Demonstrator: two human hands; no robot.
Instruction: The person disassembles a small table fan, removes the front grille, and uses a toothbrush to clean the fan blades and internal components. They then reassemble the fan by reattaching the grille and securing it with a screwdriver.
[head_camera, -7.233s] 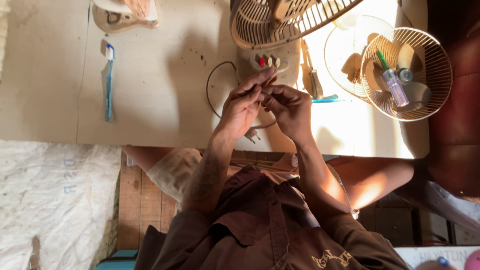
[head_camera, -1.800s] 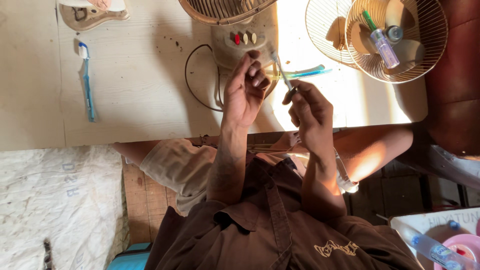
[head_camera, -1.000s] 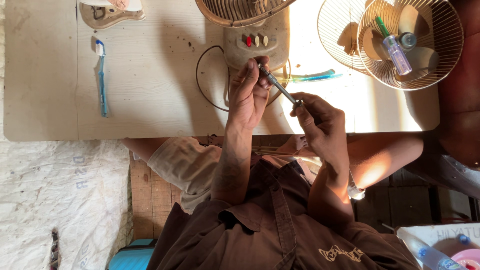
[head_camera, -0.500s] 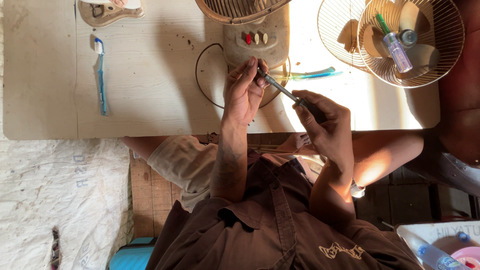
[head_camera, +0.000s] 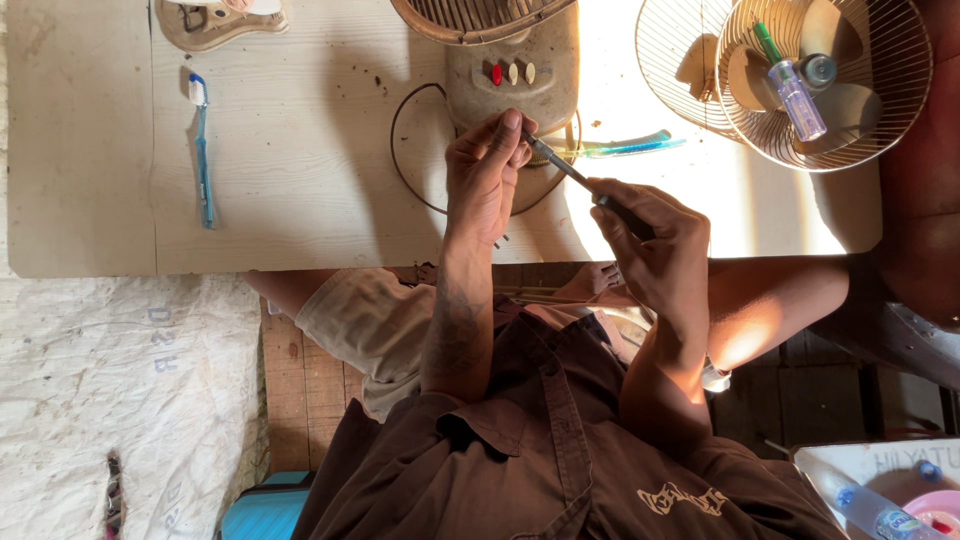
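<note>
Gripping a slim metal tool (head_camera: 572, 175) in the right hand (head_camera: 648, 238), fist curled fully round the dark handle, shaft slanting up and left over the wooden tabletop (head_camera: 300, 200). Pinching at the tool's tip with the left hand (head_camera: 488, 172), thumb and fingertips bunched tight, other fingers folded in; cannot tell whether some small part sits between those fingertips or only the tip itself. Held in the air just in front of the beige fan base (head_camera: 512, 72) with its row of red and pale buttons, above a loop of black cord (head_camera: 400, 150). Likely light, stiff and narrow, so apt to roll or twist in the fingers; best taken by the thicker handle for force, with the bare shaft steadied close to the point, where smooth metal looks slippery. Just beyond the hands, lying on the tabletop, a translucent green-blue toothbrush (head_camera: 628, 147). Well off to the left, a blue toothbrush (head_camera: 203, 150). Off to the right, two wire fan guards (head_camera: 900, 90) stacked together, holding the fan blade (head_camera: 835, 30) and a small clear bottle (head_camera: 797, 98).
</note>
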